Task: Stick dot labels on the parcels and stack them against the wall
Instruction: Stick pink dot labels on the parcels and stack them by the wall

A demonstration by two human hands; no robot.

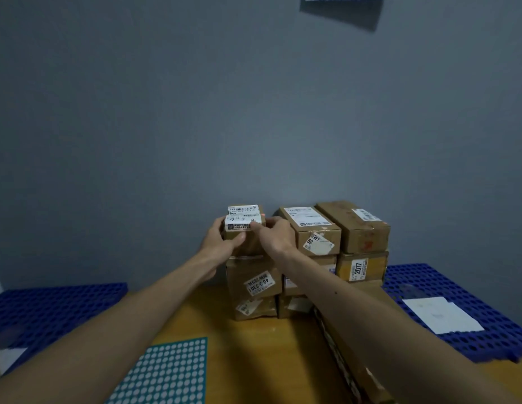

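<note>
Atop the stack (254, 282), left hand (221, 240), right hand (275, 234) clasped round parcel (244, 217); other parcels (312, 228) alongside

Both arms stretched fwd; L hand (221, 240), R hand (275, 233) fingers (238, 238) curled, gripping.

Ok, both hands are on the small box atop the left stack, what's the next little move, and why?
Probably release it and draw back. The small parcel seems to rest already on the left column by the wall, beside the neighbouring top parcel, with the left hand and right hand gripping its sides.
</note>
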